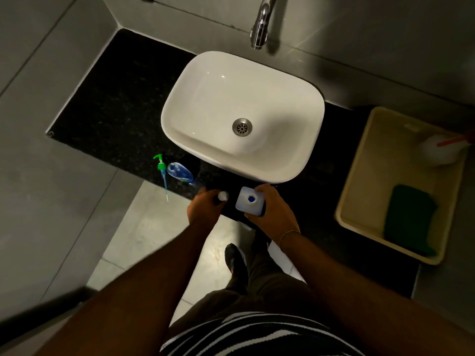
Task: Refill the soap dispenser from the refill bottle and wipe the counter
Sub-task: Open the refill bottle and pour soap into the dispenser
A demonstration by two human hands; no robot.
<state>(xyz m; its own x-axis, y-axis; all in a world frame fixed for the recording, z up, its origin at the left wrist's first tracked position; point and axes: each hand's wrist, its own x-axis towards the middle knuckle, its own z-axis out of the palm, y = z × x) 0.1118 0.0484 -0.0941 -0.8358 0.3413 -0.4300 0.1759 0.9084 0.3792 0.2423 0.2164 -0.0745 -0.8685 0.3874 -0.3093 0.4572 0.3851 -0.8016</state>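
Note:
A white square refill bottle (249,201) stands on the black counter (115,104) in front of the sink, its mouth open and blue liquid showing inside. My right hand (272,211) grips its right side. My left hand (204,206) holds a small white cap (223,196) just left of the bottle. Further left, the clear soap dispenser (179,172) with blue soap stands open near the counter's front edge. Its green pump (162,170) lies on the counter beside it, tube pointing toward me.
A white basin (195,73) fills the counter's middle under a chrome tap (261,27). A cream tub (359,160) at the right holds a green cloth (408,217) and a white bottle (437,150). The counter's front edge runs just under my hands.

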